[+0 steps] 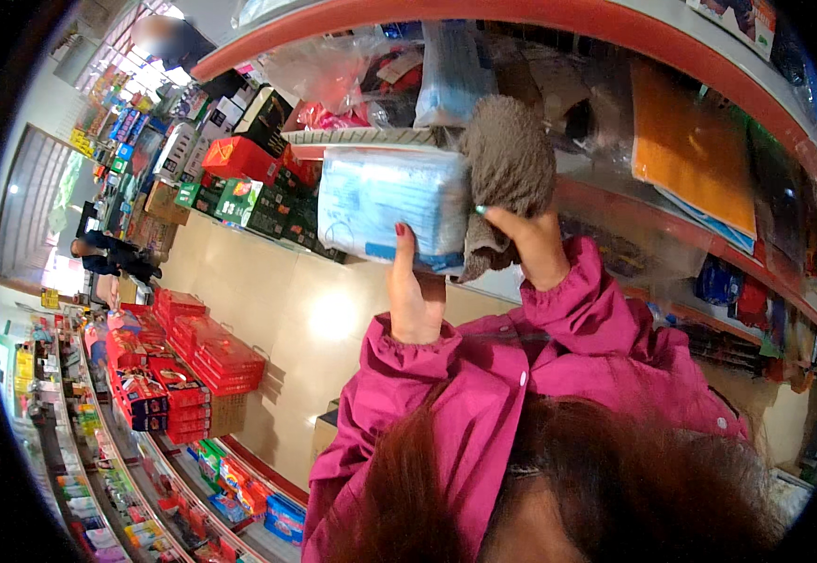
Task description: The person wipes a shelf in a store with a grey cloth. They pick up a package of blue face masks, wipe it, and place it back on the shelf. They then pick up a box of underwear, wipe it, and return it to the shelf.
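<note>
My left hand (414, 295) grips a plastic-wrapped, blue-and-white package (387, 200) from its near side, the thumb lying over its face. The package bears writing and is held in front of the shelf. In my right hand (531, 243) is a bunched grey-brown cloth (510, 155), which hangs down at the package's right end. The thumb presses on the cloth, and its other fingers are hidden. A similar blue-and-white package (452, 77) stands on the shelf (373, 137) just behind.
A red-edged upper shelf (450, 10) curves overhead. Orange packaging (693, 155) stands at the right. Green cartons (239, 200) and stacked red boxes (204, 345) line the tiled floor (295, 281). Stocked shelves (190, 464) run at lower left. Other people (116, 253) are farther off.
</note>
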Available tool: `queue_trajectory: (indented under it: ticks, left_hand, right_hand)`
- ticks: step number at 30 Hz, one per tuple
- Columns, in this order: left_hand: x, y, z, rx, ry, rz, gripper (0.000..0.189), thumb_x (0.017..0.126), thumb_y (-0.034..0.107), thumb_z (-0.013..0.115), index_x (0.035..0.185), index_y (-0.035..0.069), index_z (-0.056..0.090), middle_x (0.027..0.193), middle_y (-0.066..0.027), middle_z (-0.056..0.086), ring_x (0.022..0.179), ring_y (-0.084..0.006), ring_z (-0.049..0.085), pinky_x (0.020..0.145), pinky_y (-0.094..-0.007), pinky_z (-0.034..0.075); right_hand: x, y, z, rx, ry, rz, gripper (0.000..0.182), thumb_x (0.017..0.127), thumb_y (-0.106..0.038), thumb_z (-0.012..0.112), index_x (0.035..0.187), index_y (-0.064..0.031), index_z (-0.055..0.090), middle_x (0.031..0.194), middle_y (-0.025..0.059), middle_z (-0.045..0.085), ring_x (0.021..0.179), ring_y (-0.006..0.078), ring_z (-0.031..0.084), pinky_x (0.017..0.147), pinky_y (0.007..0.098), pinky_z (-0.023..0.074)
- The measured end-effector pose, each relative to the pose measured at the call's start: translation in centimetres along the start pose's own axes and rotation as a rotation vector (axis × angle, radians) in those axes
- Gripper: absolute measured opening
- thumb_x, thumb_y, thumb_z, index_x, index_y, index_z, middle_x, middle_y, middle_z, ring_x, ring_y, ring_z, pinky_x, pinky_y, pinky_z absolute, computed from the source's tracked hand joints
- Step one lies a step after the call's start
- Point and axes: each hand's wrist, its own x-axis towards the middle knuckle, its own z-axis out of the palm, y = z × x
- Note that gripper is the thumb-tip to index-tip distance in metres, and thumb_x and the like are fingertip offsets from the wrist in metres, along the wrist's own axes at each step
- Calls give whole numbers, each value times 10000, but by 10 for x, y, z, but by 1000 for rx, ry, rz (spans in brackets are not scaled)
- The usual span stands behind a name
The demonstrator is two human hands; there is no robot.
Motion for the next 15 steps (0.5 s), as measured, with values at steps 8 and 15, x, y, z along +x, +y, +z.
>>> queue_trajectory:
  ticks: [8, 15]
  left_hand:
    - [3, 6, -3, -69, 1, -30, 558, 873, 373, 505, 1288, 42, 330, 1280, -85, 418, 1145, -256, 421, 963, -410, 332]
    - [11, 4, -11, 2, 91, 215, 540, 836, 278, 597, 1261, 49, 356, 1233, -73, 438, 1090, -234, 446, 926, -394, 365]
  right_hand:
    - [3, -13, -14, 467, 14, 403, 431, 753, -103, 589, 1160, -23, 469, 1076, 80, 538, 961, 199, 545, 812, 335, 458]
    - [7, -41, -7, 453, 25, 288, 389, 752, -92, 600, 1120, -22, 496, 1039, 69, 560, 898, 181, 558, 703, 307, 476]
